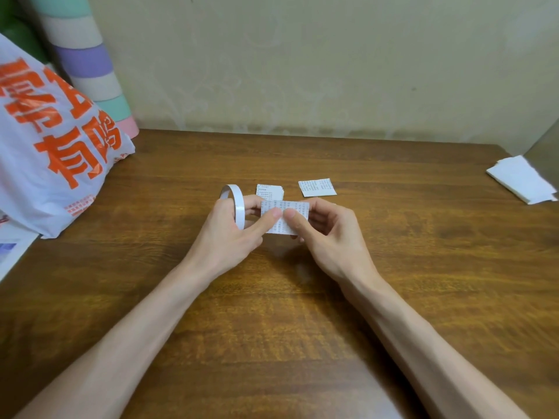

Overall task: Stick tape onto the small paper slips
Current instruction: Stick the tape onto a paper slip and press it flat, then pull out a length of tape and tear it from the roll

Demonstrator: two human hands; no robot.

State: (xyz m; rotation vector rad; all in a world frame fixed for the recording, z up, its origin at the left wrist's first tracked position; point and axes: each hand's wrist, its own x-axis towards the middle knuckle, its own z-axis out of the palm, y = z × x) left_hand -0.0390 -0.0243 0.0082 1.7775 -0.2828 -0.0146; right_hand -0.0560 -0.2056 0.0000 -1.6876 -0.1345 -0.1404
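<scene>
Both forearms are reaching in from the bottom edge and converging at mid-table. Your hands are meeting close together, thumbs nearly touching.

Your left hand (pixel 230 234) is lying thumb up, wrist angled inward. Its thumb is pressing on the face of the paper slip (pixel 284 217) and the fingers are curling behind it. The tape roll (pixel 234 207), a thin white ring standing on edge, is sitting at this hand too. It seems to be hooked over the fingers, though exactly which ones I cannot tell.

Your right hand (pixel 326 234) is mirroring the left. Its thumb is lying on top of the slip's right half, with the fingers bending underneath and pinching the paper. The back of the hand is facing the camera.

The slip is being held flat and printed side up, lifted just above the table (pixel 272 313), with both hands gripping it.

Just beyond your hands, a small stack of slips (pixel 269 190) is lying on the wood. A loose slip (pixel 317 188) is resting to its right, apart from it.

A white plastic bag (pixel 51 146) with orange lettering is slumping at the far left. A pastel striped roll (pixel 90 65) is standing behind it against the wall. White sheets (pixel 523 179) are lying at the table's far right edge.
</scene>
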